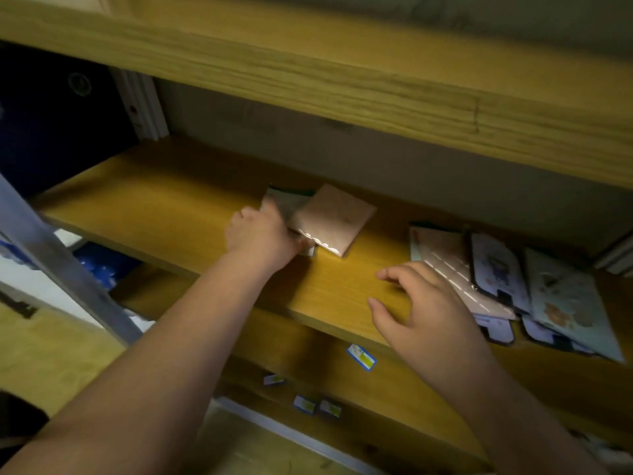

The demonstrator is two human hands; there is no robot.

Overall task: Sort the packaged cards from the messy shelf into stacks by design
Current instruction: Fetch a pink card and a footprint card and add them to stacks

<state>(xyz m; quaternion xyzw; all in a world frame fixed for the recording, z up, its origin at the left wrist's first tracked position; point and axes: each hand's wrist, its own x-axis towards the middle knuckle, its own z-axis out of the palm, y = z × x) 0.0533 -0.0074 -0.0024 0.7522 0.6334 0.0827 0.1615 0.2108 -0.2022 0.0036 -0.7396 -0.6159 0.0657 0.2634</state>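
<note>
On the wooden shelf (164, 207) lies a small stack of packaged cards with a pink card (334, 219) on top and a pale patterned card (284, 202) under it. My left hand (260, 234) grips the stack's near left corner. To the right lies a messy pile of cards (548, 296): a pink striped card (448, 262), dark-edged cards and a pale floral card (568, 303). My right hand (421, 310) hovers with fingers spread at the pile's left edge, holding nothing.
A thick upper shelf board (342, 84) overhangs the working shelf. Price labels (361, 356) sit on the shelf's front edge and lower edges. A metal ladder rail (65, 265) slants at the left. A dark blue box (51, 125) stands at the far left.
</note>
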